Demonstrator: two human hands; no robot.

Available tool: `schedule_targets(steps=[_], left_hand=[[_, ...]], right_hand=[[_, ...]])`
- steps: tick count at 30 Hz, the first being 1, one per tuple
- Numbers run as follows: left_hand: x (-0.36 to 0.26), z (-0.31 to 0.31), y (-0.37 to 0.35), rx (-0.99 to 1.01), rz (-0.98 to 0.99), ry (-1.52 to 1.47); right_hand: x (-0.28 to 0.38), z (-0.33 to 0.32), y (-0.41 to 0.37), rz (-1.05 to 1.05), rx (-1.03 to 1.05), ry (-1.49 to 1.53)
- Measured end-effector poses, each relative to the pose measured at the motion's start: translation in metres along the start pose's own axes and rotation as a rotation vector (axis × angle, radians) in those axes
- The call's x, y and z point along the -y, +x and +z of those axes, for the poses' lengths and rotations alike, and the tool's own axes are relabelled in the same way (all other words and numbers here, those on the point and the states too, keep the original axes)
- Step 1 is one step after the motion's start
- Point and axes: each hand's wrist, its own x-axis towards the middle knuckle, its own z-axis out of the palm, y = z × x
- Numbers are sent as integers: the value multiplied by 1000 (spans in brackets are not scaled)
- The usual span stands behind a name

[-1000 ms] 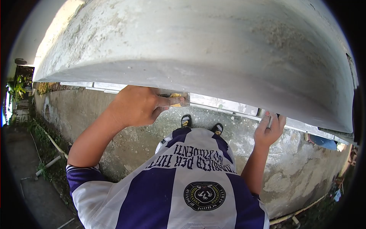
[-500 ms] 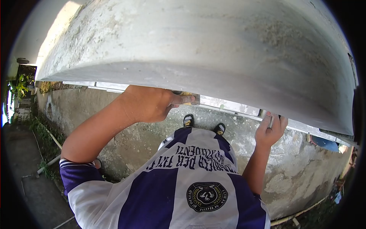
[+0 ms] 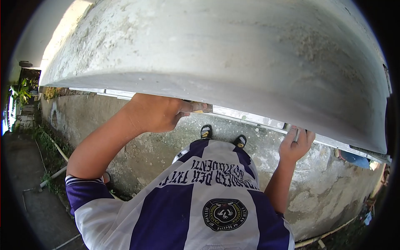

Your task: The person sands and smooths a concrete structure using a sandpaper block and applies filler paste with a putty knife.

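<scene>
1. The left hand (image 3: pixel 155 113) is up under the lower edge of the concrete ledge (image 3: pixel 216 58). Its grip is closed on a small tool (image 3: pixel 201 109), with the forefinger lying along the top of it.
2. The tool points to the right and touches the seam where the ledge meets the pale strip (image 3: pixel 250 118) below it.
3. The right hand (image 3: pixel 295 146) is well apart, further along the same edge. Its grip is curled around a thin pale piece (image 3: pixel 296 134).
4. In my judgement, the work goes best with the tool flat against the seam and light, even pressure from the forefinger, while the right hand steadies the body.
5. The sandals (image 3: pixel 203 131) stand far below beside the stained wall (image 3: pixel 325 187), so the balance deserves care.
6. The ledge hides the end of the tool, and I cannot tell if it is a scraper or a brush.
7. I also cannot tell if the thin piece belongs to the strip.
</scene>
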Motion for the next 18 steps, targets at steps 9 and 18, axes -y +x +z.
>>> schedule_targets(steps=[9, 18], left_hand=[[-16, 3, 22, 86, -8, 14], [-7, -4, 1, 161, -141, 52]], right_hand=[[4, -5, 5, -15, 34, -30], [5, -5, 8, -67, 4, -49]])
